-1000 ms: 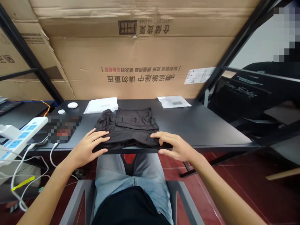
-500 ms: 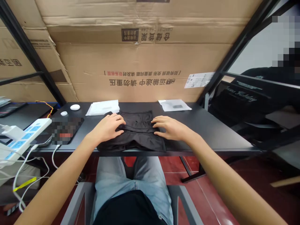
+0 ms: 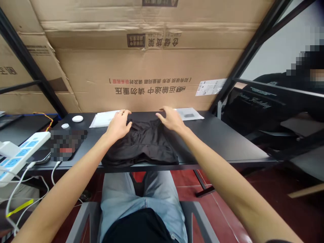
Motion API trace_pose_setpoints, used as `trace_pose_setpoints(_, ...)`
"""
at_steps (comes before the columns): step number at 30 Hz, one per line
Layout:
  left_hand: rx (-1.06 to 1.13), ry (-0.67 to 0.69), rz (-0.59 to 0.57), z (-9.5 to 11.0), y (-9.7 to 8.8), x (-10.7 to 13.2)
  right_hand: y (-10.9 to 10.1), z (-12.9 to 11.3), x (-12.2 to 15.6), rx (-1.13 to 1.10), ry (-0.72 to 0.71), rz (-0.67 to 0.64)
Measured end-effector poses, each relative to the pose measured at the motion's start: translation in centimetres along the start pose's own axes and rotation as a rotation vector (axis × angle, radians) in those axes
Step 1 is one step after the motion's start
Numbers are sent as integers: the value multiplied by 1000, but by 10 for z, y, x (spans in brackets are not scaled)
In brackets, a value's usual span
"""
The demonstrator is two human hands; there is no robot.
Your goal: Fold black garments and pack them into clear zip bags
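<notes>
A folded black garment [image 3: 141, 143] lies flat on the black table [image 3: 215, 135], its near edge at the table's front edge. My left hand [image 3: 118, 124] rests on the garment's far left corner, fingers stretched out and spread. My right hand [image 3: 170, 118] lies on the far right corner, fingers also extended and apart. Neither hand grips the cloth; both press flat on it.
A white plastic packet [image 3: 102, 118] lies left of the hands and another packet [image 3: 189, 113] right. A white power strip [image 3: 22, 152] with cables, two small white round objects [image 3: 77, 118] and a pixelated item sit at left. Cardboard boxes [image 3: 149, 67] wall the back. A person sits far right.
Both hands slid away from me across the garment, from its near edge through its middle to its far corners. The garment now lies flatter.
</notes>
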State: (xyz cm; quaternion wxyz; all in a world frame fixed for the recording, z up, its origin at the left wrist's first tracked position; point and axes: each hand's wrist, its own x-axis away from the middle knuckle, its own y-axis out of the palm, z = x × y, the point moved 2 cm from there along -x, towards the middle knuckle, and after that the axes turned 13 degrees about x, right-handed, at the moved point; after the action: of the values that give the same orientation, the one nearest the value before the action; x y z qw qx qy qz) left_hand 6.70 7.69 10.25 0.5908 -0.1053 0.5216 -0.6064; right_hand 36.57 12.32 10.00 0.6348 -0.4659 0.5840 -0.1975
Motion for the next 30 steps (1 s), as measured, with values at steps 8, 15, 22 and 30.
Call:
trace_pose_setpoints(8, -128, -94, -182, 0, 6, 113, -9, -81, 104, -69, -213, -279)
trace_pose_setpoints(15, -154, -167, -226, -12, 9, 125, 7, -88, 123, 34, -292, -468)
trace_pose_setpoints(22, -158, -142, -201, -20, 10, 129, -3, -57, 106, -49, -330, -319)
trace_pose_setpoints(30, -162, -129, -196, -21, 11, 129, -4, 105, 37, 527, 120, -269)
